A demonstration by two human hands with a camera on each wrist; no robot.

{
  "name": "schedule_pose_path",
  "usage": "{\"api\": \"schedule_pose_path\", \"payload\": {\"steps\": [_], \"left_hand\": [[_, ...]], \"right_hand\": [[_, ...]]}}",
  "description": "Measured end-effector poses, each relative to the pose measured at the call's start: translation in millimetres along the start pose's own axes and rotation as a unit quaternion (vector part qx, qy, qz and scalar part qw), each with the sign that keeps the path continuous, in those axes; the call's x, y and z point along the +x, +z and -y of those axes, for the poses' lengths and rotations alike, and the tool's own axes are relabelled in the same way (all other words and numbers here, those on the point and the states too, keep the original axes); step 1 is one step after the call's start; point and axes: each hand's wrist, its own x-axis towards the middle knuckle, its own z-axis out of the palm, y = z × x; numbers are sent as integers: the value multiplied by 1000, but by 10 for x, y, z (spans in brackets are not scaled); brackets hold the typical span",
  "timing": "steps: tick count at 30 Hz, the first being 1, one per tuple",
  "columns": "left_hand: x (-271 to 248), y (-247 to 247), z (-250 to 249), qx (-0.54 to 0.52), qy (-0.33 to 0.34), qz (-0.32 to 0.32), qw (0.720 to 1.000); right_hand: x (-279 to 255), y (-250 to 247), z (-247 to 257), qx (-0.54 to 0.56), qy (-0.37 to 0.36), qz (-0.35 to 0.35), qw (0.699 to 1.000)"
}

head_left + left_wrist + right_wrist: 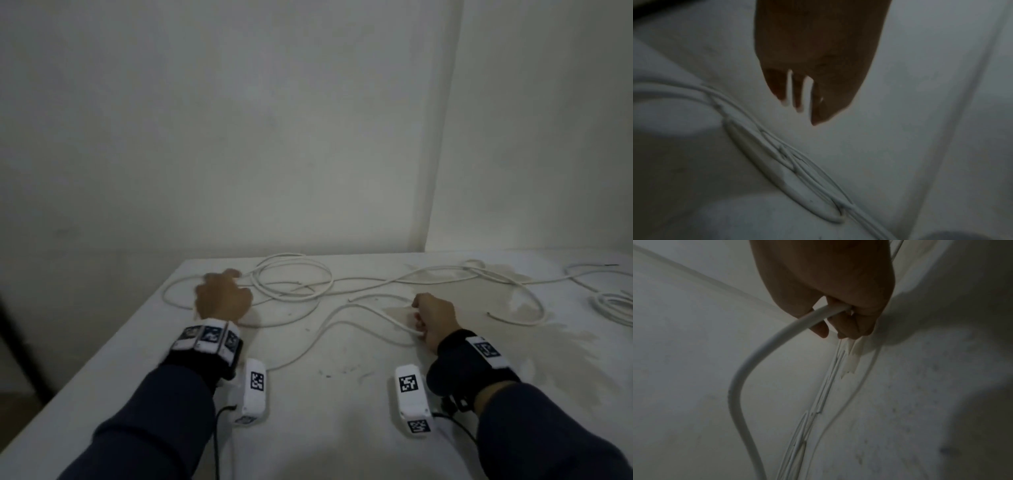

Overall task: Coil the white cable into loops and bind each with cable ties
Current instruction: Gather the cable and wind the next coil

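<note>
White laminate covers the broad table (342, 428), marked with small dark specks and a pale stain, and pushed up against two plain grey-white walls (239, 120) that meet in a corner behind it. Across the far half of that table sprawls the long white round cable (342, 329), most of it loose: wandering curves run from the table's far left edge to its far right edge. Near the far left edge a few turns already lie roughly stacked as a coil (294, 277), with no tie visible on them. At the far right edge sits a smaller tight bundle of white turns (613, 305); whether it is bound I cannot tell. No loose cable ties can be made out anywhere.

Both dark blue sleeves end in black wrist straps carrying white tagged camera housings. The left hand (222, 298) rests palm down at the coil's near left side; in the left wrist view its fingers (819, 112) are straight and slightly apart, gripping nothing. The right hand (435, 322) is on the table's middle right, its fingers (851, 326) curled tightly round a stretch of the cable, which arcs out of the fist toward the near edge.

By my reading the work is early: one coil begun, much cable left to gather, and all binding still to do.
</note>
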Motion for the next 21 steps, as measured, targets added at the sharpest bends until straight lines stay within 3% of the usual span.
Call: {"api": "schedule_pose_path", "payload": {"steps": [2,4,5,6,7,8,10,12,15,17,19,21], "left_hand": [[25,238,-225,20,163,110,980],[60,526,-345,116,182,245,945],[81,637,-377,167,172,278,930],[99,713,-387,192,175,271,927],[121,758,-390,200,174,245,932],[147,793,-390,196,169,221,941],[216,835,-359,189,172,212,943],[238,813,-384,174,214,196,941],[192,684,-597,-40,270,31,962],[153,491,-810,-245,230,-39,941],[134,259,-1014,-433,164,-49,885],[173,57,-1136,-627,98,-17,772]], "right_hand": [[69,60,-77,-25,-32,-12,999],[114,96,-129,-2,-38,-23,999],[175,88,-121,15,-18,-28,999],[157,68,-100,-35,-21,-35,999],[151,43,-135,-155,-83,-59,983],[121,7,-131,-157,-93,-68,981],[129,-27,-132,-27,-91,-51,994],[84,-15,-159,-90,-82,-49,991],[115,-21,-187,-116,-99,-46,987],[146,-34,-196,-122,-105,-46,986],[166,-15,-200,-125,-101,-47,986],[197,-10,-221,-106,-115,-51,986]]}}
